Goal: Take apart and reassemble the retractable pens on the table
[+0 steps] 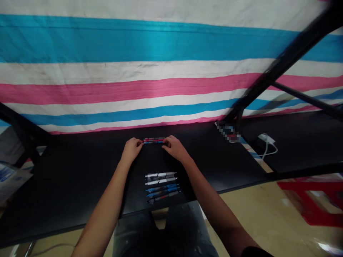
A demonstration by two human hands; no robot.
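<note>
A small bundle of pens (153,140), red and blue, lies crosswise at the far side of the black desk (66,178), close to the striped cloth. You grip it at both ends: your left hand (131,149) has its fingers closed on the left end, and your right hand (175,147) has its fingers closed on the right end. Both hands rest low on the desk surface. Nearer to you, between your forearms, a row of pens (162,186) lies side by side, white ones farthest, blue and dark ones closest. Well apart to the right, a white charger (266,138) with its cable sits on the desk. The striped cloth (160,71) hangs behind.
</note>
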